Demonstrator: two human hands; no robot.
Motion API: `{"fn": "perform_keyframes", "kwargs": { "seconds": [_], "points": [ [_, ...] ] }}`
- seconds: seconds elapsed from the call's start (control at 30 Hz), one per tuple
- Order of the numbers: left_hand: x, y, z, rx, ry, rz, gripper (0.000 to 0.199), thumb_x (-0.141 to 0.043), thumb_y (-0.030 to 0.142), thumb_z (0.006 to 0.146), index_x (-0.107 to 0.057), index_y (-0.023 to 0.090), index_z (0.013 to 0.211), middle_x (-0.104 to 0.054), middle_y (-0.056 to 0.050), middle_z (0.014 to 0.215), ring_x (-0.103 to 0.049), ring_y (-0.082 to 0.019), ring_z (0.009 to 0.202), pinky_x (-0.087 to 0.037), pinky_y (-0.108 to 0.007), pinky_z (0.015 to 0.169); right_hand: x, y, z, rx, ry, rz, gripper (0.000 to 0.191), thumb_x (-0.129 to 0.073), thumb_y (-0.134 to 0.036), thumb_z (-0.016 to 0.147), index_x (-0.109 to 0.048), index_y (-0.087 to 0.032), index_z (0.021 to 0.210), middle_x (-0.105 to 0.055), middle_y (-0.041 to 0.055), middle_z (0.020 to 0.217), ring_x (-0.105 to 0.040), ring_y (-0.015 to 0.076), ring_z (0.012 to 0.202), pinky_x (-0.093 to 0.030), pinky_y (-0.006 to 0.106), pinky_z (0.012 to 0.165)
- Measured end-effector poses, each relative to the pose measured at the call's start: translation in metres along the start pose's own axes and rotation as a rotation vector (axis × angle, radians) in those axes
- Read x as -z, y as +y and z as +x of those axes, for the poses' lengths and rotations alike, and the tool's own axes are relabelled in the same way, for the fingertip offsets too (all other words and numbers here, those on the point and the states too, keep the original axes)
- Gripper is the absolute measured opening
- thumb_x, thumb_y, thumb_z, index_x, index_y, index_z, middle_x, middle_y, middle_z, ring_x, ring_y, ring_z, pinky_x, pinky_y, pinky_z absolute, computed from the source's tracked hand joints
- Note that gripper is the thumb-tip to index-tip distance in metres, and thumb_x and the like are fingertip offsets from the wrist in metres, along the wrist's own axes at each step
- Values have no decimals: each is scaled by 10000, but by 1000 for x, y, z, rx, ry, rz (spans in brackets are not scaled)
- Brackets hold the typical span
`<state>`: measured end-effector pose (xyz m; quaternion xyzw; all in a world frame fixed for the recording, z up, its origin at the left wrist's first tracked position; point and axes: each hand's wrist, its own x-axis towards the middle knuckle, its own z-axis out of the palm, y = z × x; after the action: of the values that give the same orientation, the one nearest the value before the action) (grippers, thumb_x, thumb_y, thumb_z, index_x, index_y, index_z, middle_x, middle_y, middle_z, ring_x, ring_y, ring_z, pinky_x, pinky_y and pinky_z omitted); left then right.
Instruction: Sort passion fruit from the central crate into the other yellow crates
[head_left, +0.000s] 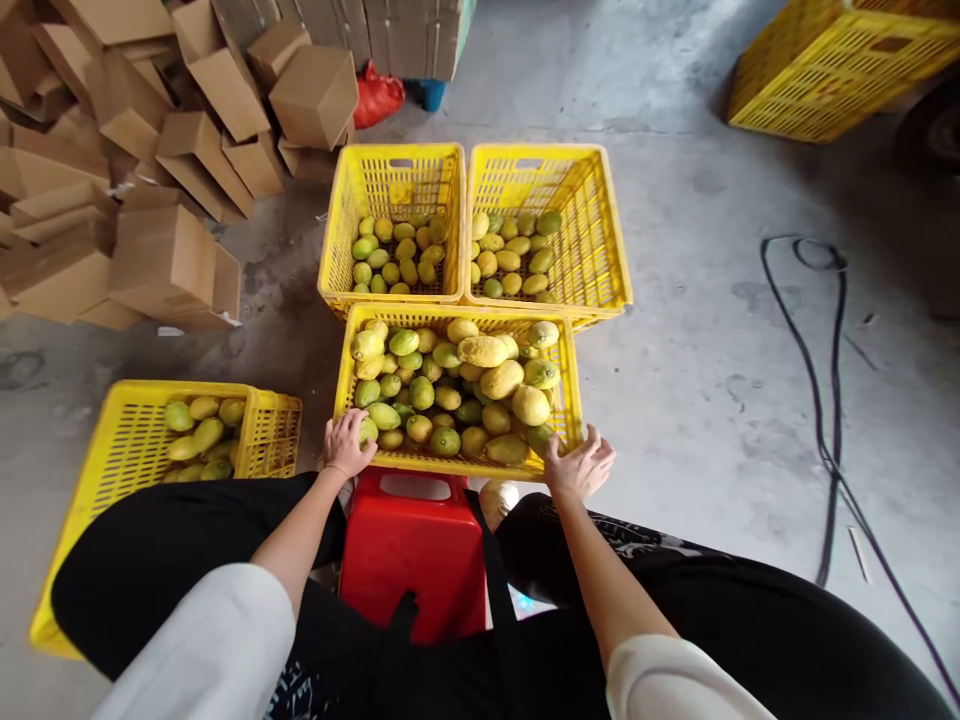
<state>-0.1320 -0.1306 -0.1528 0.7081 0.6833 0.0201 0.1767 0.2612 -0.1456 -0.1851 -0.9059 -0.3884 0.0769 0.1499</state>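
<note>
A yellow crate full of green and yellow fruit stands in front of me. My left hand rests on its near left corner, fingers curled over the rim beside a green fruit. At the near right corner, my right hand has its thumb inside the rim by a green fruit and its other fingers spread outside. Both hands touch the crate. Behind it, two more yellow crates, one at left and one at right, hold a layer of similar fruit.
A red stool is between my legs. Another yellow crate with fruit stands at left. Cardboard boxes are piled at upper left, near a red bag. A black cable and a yellow crate are at right.
</note>
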Motion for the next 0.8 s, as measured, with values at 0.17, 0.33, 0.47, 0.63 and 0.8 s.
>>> {"fn": "perform_keyframes", "kwargs": {
  "seconds": [0.17, 0.33, 0.47, 0.63, 0.8],
  "points": [
    [1, 0, -1, -7, 2, -28, 612, -538, 288, 741, -490, 178, 1341, -557, -151, 1424, -517, -325, 1307, -323, -452, 1086, -5, 10, 1, 221, -42, -97, 461, -555, -538, 836, -671, -255, 1182, -473, 125, 1425, -432, 359, 1286, -337, 527, 1055],
    [-3, -3, -2, -2, 22, -25, 640, -560, 287, 718, -478, 161, 1340, -513, -169, 1461, -505, -332, 1317, -319, -460, 1092, -3, 8, 3, 230, -90, -200, 497, -582, -600, 817, -709, -244, 1141, -474, 118, 1468, -403, 359, 1310, -325, 523, 1067],
    [-5, -4, -2, 0, 27, 2, 610, -558, 291, 736, -499, 167, 1330, -493, -180, 1461, -504, -337, 1310, -322, -469, 1091, -1, 2, 4, 180, -124, -230, 502, -577, -611, 807, -719, -213, 1078, -516, 141, 1411, -421, 361, 1275, -335, 521, 1054],
    [-5, -5, -2, -33, 27, 25, 499, -554, 294, 774, -608, 180, 1257, -474, -185, 1397, -517, -316, 1270, -331, -447, 1107, 3, -2, 6, 138, -181, -239, 529, -601, -609, 787, -711, -181, 1079, -516, 166, 1364, -434, 367, 1244, -364, 514, 1020],
    [-5, -5, -1, -41, 40, 70, 425, -544, 323, 812, -670, 208, 1202, -516, -167, 1297, -496, -344, 1269, -202, -516, 1193, 6, -3, 9, 124, -258, -228, 543, -599, -614, 794, -695, -158, 1074, -484, 193, 1374, -431, 381, 1239, -369, 525, 1019]
  ]
}}
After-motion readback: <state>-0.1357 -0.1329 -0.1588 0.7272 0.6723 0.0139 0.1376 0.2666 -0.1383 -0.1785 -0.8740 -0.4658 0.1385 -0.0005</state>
